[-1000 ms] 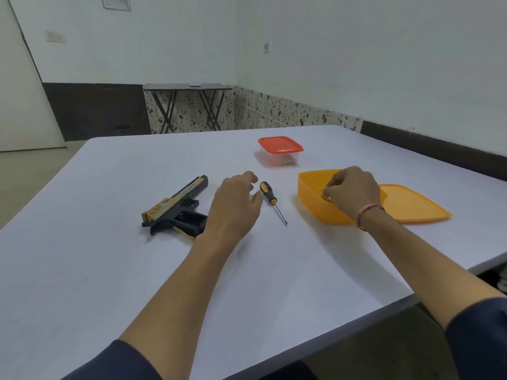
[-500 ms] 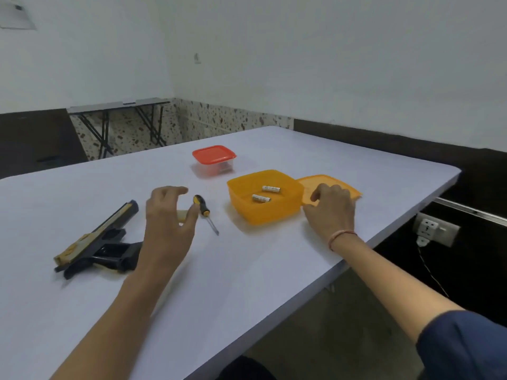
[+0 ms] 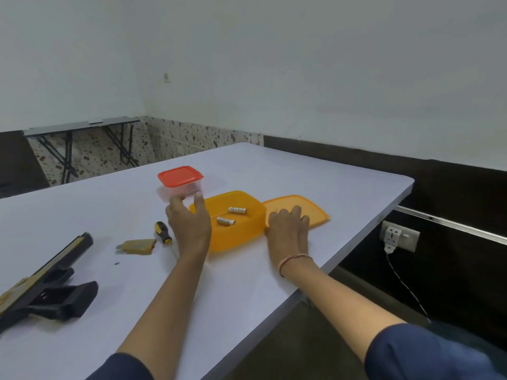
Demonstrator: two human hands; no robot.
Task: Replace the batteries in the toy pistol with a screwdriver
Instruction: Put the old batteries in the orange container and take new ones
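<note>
The toy pistol [image 3: 55, 294], black with a tan top, lies on its side at the left of the tabletop [image 3: 241, 283]. My left hand [image 3: 189, 223] hovers spread and empty at the orange box [image 3: 236, 239]. My right hand [image 3: 288, 229] rests flat on the lid [image 3: 315, 212]. The screwdriver [image 3: 163, 233] lies beside the box. Two silver batteries [image 3: 237, 210] lie inside the box.
</note>
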